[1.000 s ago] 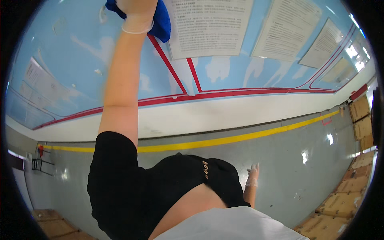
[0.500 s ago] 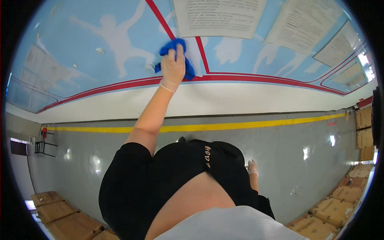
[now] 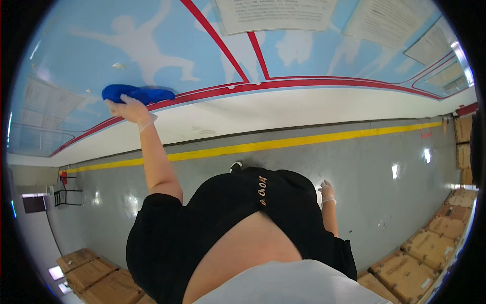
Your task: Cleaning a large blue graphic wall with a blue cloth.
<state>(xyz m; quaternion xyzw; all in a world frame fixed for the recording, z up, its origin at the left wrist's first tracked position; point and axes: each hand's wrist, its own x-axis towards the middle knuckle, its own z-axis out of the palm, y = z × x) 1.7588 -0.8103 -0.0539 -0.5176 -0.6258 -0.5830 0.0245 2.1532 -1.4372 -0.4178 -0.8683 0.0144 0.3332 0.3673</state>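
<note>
My left hand (image 3: 129,108), in a thin translucent glove, reaches out to the wall panel and presses a blue cloth (image 3: 139,94) against it. The cloth is bunched and stretches to the right of the fingers, along the panel's lower red border. Light blue with white human silhouettes, the wall panel (image 3: 101,55) has red stripes across it. Low at my right side hangs my right hand (image 3: 327,191), gloved too, its fingers loosely extended and partly in view. It touches nothing that I can make out.
Several printed sheets (image 3: 276,15) are fixed on the panel. Below it runs a white wall strip (image 3: 228,114), then grey floor (image 3: 283,159) with a yellow line (image 3: 253,147). Brown boxes (image 3: 420,261) stand at both lower sides. A dark chair frame (image 3: 68,197) is at far left.
My left hand has slid the blue cloth left and down along the panel, from beside the red stripe to the lower border. My view has shifted slightly; the right hand still hangs low.
</note>
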